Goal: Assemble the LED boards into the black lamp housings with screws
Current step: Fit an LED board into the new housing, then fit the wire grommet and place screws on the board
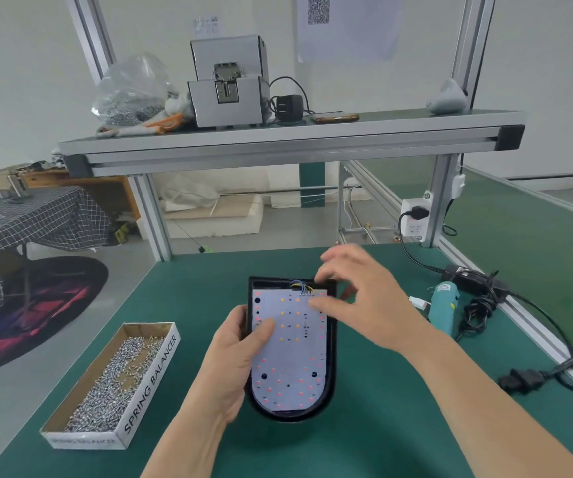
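A black lamp housing [329,381] lies on the green mat at the centre. A white LED board [290,353] with red and orange LEDs sits inside it, thin coloured wires [301,287] leaving its top edge. My left hand [240,353] grips the housing's left side, the thumb lying on the board. My right hand [357,294] hovers over the board's upper right corner, fingers spread and loosely bent, its thumb touching the board near the wires. Nothing shows in that hand.
A cardboard box of silver screws [112,384] lies at the left. A teal electric screwdriver [445,305] with black cables [478,305] lies at the right. A shelf [288,139] above holds a screw feeder machine [229,84] and a bag of screws [129,94].
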The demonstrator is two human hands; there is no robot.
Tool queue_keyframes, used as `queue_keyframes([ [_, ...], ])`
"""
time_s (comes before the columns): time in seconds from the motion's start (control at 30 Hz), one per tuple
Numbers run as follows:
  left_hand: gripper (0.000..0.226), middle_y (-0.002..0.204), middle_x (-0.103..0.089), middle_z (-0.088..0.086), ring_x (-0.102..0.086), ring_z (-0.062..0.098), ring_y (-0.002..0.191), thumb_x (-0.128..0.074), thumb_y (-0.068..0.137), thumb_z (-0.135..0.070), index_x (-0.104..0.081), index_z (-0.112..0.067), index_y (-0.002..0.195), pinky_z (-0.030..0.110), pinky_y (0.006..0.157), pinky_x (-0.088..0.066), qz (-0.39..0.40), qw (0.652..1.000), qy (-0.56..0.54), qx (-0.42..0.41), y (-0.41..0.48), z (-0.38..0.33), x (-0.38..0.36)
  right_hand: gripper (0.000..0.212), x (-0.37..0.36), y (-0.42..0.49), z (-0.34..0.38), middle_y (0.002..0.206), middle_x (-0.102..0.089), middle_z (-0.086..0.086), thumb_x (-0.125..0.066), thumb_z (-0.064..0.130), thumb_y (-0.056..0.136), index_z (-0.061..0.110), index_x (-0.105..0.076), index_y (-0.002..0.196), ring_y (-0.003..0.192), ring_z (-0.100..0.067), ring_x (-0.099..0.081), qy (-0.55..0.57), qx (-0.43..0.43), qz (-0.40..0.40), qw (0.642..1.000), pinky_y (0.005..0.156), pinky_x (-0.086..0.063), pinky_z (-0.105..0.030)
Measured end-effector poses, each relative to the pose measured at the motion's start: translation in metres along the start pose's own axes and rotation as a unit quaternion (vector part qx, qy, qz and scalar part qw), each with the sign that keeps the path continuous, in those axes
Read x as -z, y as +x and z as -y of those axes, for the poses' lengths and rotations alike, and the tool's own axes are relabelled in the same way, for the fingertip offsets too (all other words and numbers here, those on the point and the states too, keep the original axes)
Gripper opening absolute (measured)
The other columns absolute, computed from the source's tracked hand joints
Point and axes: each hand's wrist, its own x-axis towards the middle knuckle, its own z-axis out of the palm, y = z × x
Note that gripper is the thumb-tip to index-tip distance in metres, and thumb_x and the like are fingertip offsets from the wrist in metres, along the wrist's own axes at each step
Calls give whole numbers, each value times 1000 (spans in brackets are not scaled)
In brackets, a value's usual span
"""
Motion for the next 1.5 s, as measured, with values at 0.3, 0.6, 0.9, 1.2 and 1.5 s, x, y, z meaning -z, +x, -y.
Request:
queue_keyframes([
  [0.3, 47, 128, -68, 18, -69, 35, 112, -83, 77, -29, -69, -15, 119, 43, 83, -59, 98, 990, -90, 55, -2, -8, -1, 51, -31, -18, 2, 94, -75, 26, -58, -2, 85, 45, -77, 94, 83, 10, -66, 292, -156, 183, 926, 75, -53, -14],
  [0.6, 37, 119, -72, 17, -71, 40, 106, -78, 80, -34, -71, -17, 113, 52, 81, -59, 16, 997, -71, 30, -10, -5, -3, 8, -56, -20, -5, 54, -52, 28, -52, 40, 61, 46, -55, 56, 48, 1, -37, 177, -165, 79, 967, 53, -33, -12],
  [0.9, 21, 104, -75, 18, -74, 40, 91, -80, 73, -30, -74, -20, 91, 52, 77, -61, -12, 1000, 18, -1, -3, -15, 4, 30, -35, -29, -1, 101, -74, -5, -49, 34, 99, 23, -75, 107, 78, -11, -64, 391, -200, -30, 898, 70, -53, -22],
  [1.2, 26, 98, -77, 1, -76, 25, 87, -80, 81, -28, -64, -37, 99, 39, 70, -63, -36, 994, 89, -59, 0, -18, -8, 11, -43, -25, 9, 70, -58, 7, -71, 9, 93, 6, -63, 87, 68, -12, -52, 336, -150, -51, 929, 66, -43, -20],
  [1.5, 18, 107, -75, 19, -74, 37, 91, -75, 86, -9, -74, -20, 101, 43, 72, -61, 27, 999, 7, -26, 9, -22, -5, 19, -49, -26, 2, 79, -59, 6, -65, 31, 96, 13, -64, 92, 75, -12, -52, 308, -148, -22, 940, 74, -43, -28],
])
